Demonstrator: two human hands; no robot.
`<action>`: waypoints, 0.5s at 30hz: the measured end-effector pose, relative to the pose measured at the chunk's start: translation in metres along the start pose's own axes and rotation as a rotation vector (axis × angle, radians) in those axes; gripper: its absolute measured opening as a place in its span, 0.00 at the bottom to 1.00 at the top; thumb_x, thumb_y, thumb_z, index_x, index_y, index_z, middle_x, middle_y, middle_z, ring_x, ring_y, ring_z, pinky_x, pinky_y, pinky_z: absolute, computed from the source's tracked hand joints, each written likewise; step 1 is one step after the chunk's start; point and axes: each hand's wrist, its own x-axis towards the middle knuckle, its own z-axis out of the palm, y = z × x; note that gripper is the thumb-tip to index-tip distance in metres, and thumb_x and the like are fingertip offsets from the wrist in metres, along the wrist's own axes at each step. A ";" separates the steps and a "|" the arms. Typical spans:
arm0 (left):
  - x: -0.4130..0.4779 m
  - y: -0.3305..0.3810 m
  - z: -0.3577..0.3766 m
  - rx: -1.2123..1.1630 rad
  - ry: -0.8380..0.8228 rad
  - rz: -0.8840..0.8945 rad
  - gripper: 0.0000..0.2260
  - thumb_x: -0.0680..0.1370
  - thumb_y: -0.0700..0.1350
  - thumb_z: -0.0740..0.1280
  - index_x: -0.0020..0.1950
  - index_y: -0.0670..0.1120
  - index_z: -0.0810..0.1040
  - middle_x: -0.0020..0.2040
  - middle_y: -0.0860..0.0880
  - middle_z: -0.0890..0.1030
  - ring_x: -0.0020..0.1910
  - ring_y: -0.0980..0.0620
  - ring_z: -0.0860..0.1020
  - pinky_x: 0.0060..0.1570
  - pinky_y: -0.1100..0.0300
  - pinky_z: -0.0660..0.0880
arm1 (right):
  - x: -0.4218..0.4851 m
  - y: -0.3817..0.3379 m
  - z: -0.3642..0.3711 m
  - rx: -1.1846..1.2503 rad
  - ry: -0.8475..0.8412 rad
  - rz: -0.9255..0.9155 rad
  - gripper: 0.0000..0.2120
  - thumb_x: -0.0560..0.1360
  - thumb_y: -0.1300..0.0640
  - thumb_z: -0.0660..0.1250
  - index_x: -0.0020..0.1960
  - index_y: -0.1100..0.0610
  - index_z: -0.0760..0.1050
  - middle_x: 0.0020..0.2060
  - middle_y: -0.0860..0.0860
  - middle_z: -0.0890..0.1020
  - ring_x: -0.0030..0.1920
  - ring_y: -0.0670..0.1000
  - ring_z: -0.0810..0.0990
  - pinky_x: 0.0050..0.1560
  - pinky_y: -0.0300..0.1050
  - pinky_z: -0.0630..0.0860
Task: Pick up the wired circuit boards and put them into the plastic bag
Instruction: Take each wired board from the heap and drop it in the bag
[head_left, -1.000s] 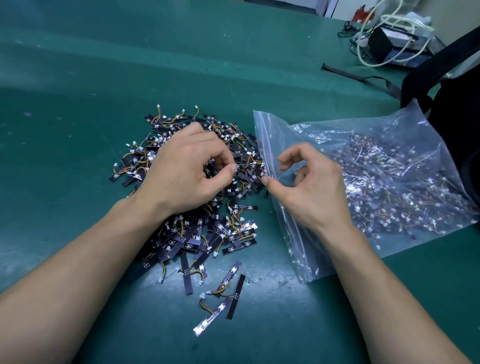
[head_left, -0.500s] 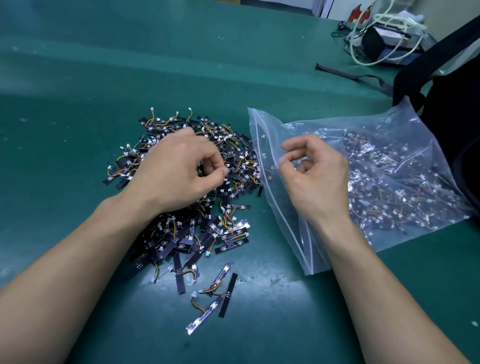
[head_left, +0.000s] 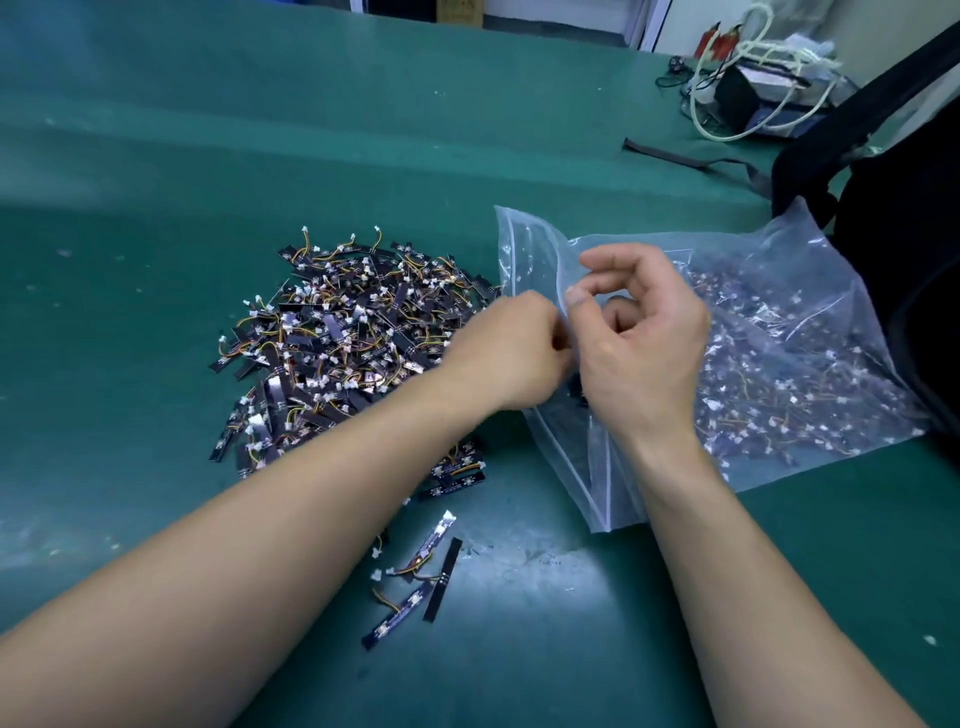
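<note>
left hand (head_left: 511, 353): moved off the pile of wired circuit boards (head_left: 353, 338) to the mouth of the plastic bag (head_left: 779, 322), fingers curled, contents hidden | right hand (head_left: 641, 343): pinched the bag's upper lip and raised it | hands: ended up touching | pile: middle uncovered

Heap of black wired circuit boards (head_left: 343, 338) left of clear plastic bag (head_left: 779, 364) lying flat, part-filled

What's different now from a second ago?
The left hand left the pile of wired circuit boards and moved right to the mouth of the plastic bag, fingers curled. The right hand pinches the bag's lip, raised. Pile and bag body stayed put.
</note>
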 end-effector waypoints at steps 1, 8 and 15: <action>0.004 0.004 0.004 -0.011 -0.019 -0.006 0.16 0.75 0.39 0.64 0.28 0.47 0.66 0.28 0.48 0.69 0.31 0.42 0.71 0.31 0.55 0.64 | 0.000 0.000 0.000 0.004 0.006 0.000 0.10 0.73 0.62 0.68 0.50 0.49 0.78 0.38 0.40 0.81 0.24 0.48 0.72 0.31 0.40 0.70; 0.002 0.005 0.018 -0.015 0.009 0.003 0.07 0.74 0.41 0.63 0.35 0.46 0.71 0.34 0.46 0.73 0.38 0.39 0.76 0.36 0.54 0.68 | -0.001 0.000 0.002 0.004 0.000 -0.002 0.12 0.73 0.61 0.69 0.49 0.44 0.77 0.38 0.39 0.81 0.24 0.45 0.71 0.30 0.38 0.70; -0.022 -0.038 -0.027 -0.039 0.161 0.034 0.15 0.75 0.60 0.71 0.34 0.52 0.81 0.30 0.55 0.79 0.36 0.51 0.78 0.41 0.54 0.77 | -0.003 0.011 0.006 -0.086 -0.124 0.048 0.10 0.73 0.58 0.70 0.50 0.45 0.77 0.40 0.39 0.82 0.27 0.44 0.72 0.33 0.39 0.72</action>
